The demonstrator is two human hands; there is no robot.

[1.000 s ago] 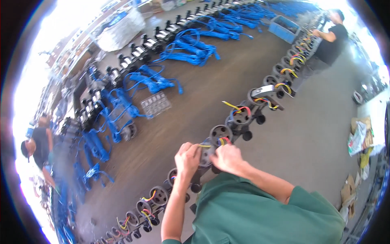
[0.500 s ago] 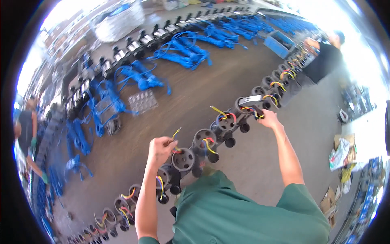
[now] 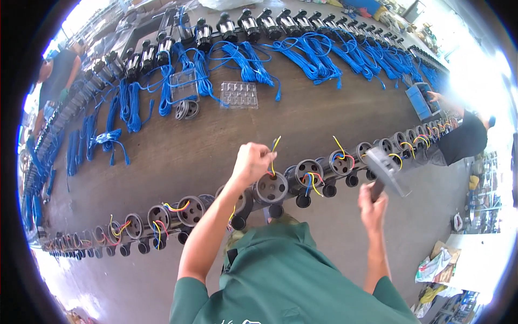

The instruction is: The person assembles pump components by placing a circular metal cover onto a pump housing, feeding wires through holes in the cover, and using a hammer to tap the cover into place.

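Pinched together, the fingers of my left hand (image 3: pixel 252 163) hold thin wires (image 3: pixel 276 144), one of them yellow-green. The wires rise out of a round dark grey housing (image 3: pixel 271 187) just below and right of that hand. My right hand (image 3: pixel 373 208) is closed round the dark handle of a hammer (image 3: pixel 385 164). Its wide grey head is raised and tilted, blurred by motion, in front of the row of housings. Between my hands stand two more housings, one of them (image 3: pixel 309 174) with yellow, red and blue wires hanging over its rim.
A long row of similar housings (image 3: pixel 136 225) runs along the near table edge. Across the brown table (image 3: pixel 178 156) lie blue cable bundles (image 3: pixel 310 59) beside dark cylindrical motors (image 3: pixel 249 26). A clear plastic tray (image 3: pixel 239 95) is in the middle. At right, a person (image 3: pixel 463 139) reaches by a blue crate (image 3: pixel 420 101).
My view has turned, so the row lies more level. My right hand has drawn the hammer back from the housings and raised its head. My left hand keeps its pinch on the wires.
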